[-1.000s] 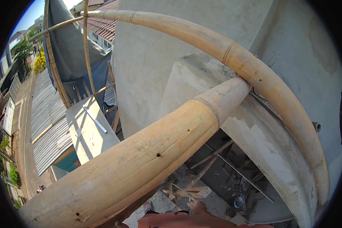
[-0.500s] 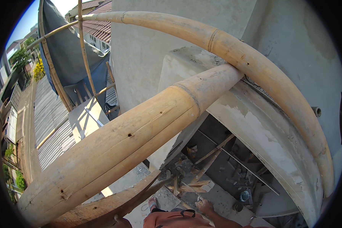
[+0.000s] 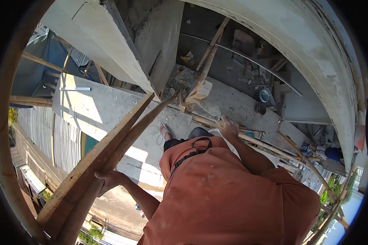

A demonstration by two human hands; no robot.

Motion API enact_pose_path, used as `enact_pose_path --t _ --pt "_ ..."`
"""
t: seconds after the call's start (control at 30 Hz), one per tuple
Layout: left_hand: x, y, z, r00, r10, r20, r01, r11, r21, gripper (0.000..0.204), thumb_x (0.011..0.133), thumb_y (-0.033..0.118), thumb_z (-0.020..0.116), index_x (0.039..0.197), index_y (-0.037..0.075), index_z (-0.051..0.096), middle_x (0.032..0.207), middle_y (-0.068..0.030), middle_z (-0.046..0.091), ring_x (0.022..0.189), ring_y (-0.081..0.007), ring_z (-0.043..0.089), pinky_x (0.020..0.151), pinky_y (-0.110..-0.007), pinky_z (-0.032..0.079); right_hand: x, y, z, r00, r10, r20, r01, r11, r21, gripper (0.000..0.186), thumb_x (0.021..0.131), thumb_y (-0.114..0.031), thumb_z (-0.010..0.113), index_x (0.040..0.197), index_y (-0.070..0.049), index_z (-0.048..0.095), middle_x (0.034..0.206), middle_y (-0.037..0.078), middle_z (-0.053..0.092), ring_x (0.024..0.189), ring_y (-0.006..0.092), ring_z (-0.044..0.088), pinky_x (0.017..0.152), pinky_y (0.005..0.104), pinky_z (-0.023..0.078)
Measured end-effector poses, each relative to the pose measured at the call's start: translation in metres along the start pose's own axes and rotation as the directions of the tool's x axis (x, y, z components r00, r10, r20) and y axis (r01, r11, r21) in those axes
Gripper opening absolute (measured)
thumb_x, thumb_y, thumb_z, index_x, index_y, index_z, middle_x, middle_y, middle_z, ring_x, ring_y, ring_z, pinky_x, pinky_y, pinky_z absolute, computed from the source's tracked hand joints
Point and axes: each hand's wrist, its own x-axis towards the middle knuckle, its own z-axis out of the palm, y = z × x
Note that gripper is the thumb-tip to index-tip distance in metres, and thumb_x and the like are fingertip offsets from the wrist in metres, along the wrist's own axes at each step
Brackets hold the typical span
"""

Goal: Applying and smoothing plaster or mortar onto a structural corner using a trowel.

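My left hand (image 3: 110,179) is closed around a round wooden pole (image 3: 126,141), its thumb along the near side and its other fingers mostly hidden. Against that pole lies a squared wooden beam (image 3: 98,153), both slanting up toward a concrete corner. My right hand (image 3: 230,127) is closed in front of my body around something pale, perhaps a tool's handle; its kind is hard to make out. A grey, smeared lump (image 3: 210,108) sits just beyond those fingers, beside a pale block (image 3: 201,90). My sandalled foot (image 3: 166,131) rests on a grey slab (image 3: 178,122).
Bamboo poles (image 3: 253,141) cross below at the right. A curved concrete edge (image 3: 298,49) arches overhead right. Beneath it are a bucket (image 3: 264,96), a dark tin (image 3: 260,108) and rubble. A board (image 3: 75,102) and corrugated roofing (image 3: 67,136) lie left, with ground far below.
My view has tipped down from the large bamboo poles and wall toward my body and feet. Both hands now show more fully, the left one on the wooden pole.
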Motion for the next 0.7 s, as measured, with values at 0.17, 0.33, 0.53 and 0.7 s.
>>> enact_pose_path --t 0.17,0.33,0.53,0.7 --pt "0.002 0.011 0.001 1.0 -0.014 -0.013 0.013 0.997 -0.071 0.112 0.074 0.052 0.081 0.141 -0.01 0.015 0.134 -0.0288 0.033 0.126 -0.0376 0.044 0.105 -0.043 0.046 -0.035 0.027 -0.016 0.975 -0.1 -0.2 0.095 0.995 -0.033 0.037 0.085 -0.028 0.068 0.112 -0.004 0.061 0.11 0.019 0.065 0.099 0.0396 0.063 0.082 0.0475 0.051" --pt "0.007 0.017 -0.002 0.999 -0.027 -0.023 0.025 0.995 -0.096 0.107 0.074 0.043 0.084 0.141 -0.007 0.017 0.134 -0.03 0.034 0.12 -0.037 0.049 0.103 -0.042 0.05 -0.063 0.05 -0.009 0.979 -0.098 -0.178 0.098 0.995 -0.01 0.038 0.085 -0.027 0.067 0.114 -0.004 0.059 0.116 0.017 0.062 0.102 0.0385 0.062 0.084 0.0467 0.05" --pt "0.007 0.009 -0.009 0.995 -0.074 0.071 0.076 0.997 -0.034 0.109 0.077 0.051 0.08 0.139 -0.013 0.017 0.133 -0.0325 0.035 0.122 -0.0383 0.049 0.104 -0.043 0.049 -0.082 0.065 0.011 0.959 0.283 0.019 -0.283 0.951 0.126 0.051 0.088 -0.031 0.065 0.13 -0.004 0.05 0.122 0.021 0.06 0.111 0.0424 0.058 0.092 0.0518 0.046" --pt "-0.006 -0.01 -0.015 0.952 -0.154 0.266 0.176 0.982 -0.064 0.111 0.078 0.055 0.077 0.138 -0.016 0.017 0.136 -0.0373 0.033 0.125 -0.0402 0.047 0.105 -0.046 0.048 -0.096 0.091 0.034 0.838 0.54 0.073 -0.542 0.81 0.226 0.052 0.084 -0.032 0.069 0.126 -0.005 0.053 0.116 0.023 0.063 0.107 0.0434 0.06 0.088 0.0531 0.048"
